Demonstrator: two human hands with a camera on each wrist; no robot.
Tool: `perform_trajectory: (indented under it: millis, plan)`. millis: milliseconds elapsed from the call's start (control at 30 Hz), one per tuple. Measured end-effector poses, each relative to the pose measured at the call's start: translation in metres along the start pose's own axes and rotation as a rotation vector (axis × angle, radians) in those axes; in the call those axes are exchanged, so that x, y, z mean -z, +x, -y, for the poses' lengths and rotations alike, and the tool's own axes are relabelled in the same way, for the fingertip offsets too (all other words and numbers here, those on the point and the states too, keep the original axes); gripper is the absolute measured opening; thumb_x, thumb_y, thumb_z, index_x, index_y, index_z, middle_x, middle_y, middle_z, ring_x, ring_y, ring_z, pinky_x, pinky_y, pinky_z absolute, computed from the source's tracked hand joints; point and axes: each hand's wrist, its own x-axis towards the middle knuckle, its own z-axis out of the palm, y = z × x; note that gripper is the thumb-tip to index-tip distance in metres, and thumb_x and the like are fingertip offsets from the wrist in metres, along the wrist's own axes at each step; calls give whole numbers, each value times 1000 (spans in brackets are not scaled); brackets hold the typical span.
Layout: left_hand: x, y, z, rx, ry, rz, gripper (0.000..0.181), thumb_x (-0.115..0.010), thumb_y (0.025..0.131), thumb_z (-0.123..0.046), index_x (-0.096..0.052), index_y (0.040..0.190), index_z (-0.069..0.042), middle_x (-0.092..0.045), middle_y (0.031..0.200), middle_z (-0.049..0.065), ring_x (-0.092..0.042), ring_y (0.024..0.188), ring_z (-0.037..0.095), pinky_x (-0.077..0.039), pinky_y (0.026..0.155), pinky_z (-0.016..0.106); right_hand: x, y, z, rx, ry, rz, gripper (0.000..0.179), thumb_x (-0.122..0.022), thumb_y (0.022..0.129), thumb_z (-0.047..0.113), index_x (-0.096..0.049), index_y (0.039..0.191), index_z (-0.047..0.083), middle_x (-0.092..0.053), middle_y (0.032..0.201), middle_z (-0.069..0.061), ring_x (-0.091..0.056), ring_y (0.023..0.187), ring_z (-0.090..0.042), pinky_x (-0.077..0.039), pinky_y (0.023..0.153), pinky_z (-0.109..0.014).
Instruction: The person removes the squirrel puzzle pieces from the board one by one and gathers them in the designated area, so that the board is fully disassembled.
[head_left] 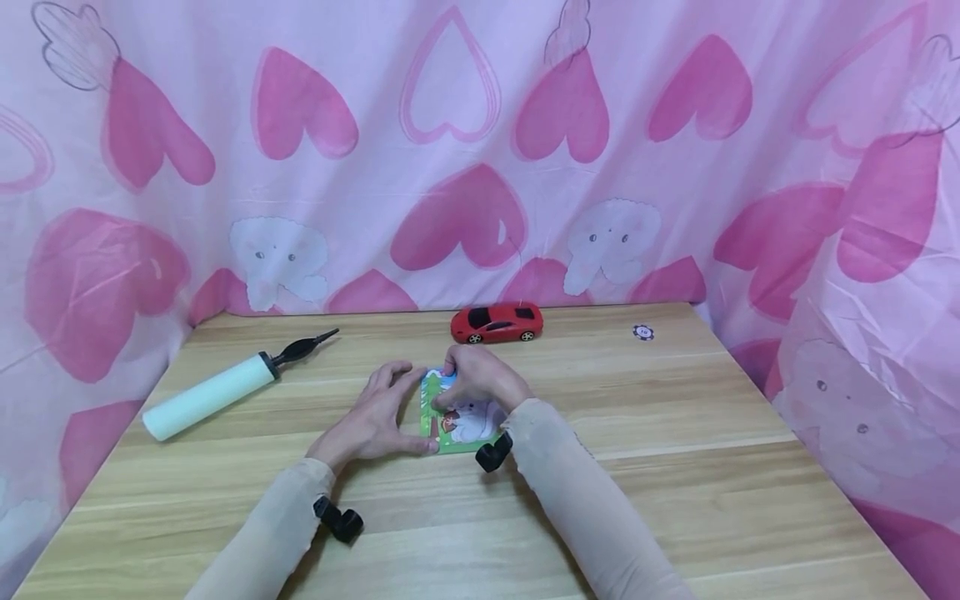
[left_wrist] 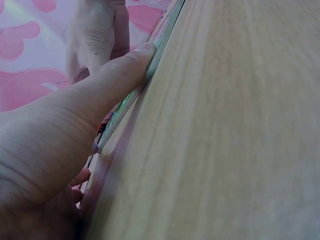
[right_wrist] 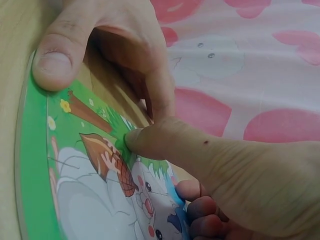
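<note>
Green-bordered, the picture board (head_left: 468, 427) lies under our hands on the wooden table (head_left: 735, 467). Our left hand (head_left: 371, 417) spans its left side, fingers extended and thumb pressing the near corner; our right hand (head_left: 483, 375) grips the far edge, thumb on the print. Uneven thumb pressure could, we judge, skid or tip the board. Beyond it stands a red toy car (head_left: 497, 325), which our right hand could nudge. Left lies a hand pump (head_left: 213, 397); far right, a round chip (head_left: 643, 332).

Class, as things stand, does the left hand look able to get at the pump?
Probably yes: in the head view only bare table separates the left hand from the pump, though its thumb would first have to leave the board.
</note>
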Motion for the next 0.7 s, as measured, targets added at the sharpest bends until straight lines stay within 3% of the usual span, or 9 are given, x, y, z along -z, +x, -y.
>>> perform_trajectory:
  millis: [400,700]
  plan:
    - [-1,0,-1,-5,4,-3,131,-96,75,-69,-33,176,-15,-20,180,19,-20,166,45,-28,132,73,-1,-2,1,-4,-3,7,46,-98,86,39,-66,108,15,-69,107,-3,-66,98,-20,-59,83,-33]
    - [-1,0,0,-7,3,-3,130,-95,76,-69,-32,176,-15,-20,180,21,-19,166,48,-28,130,76,-4,-1,1,42,9,-20,47,-99,84,37,-66,111,18,-67,108,-1,-65,98,-18,-58,80,-31]
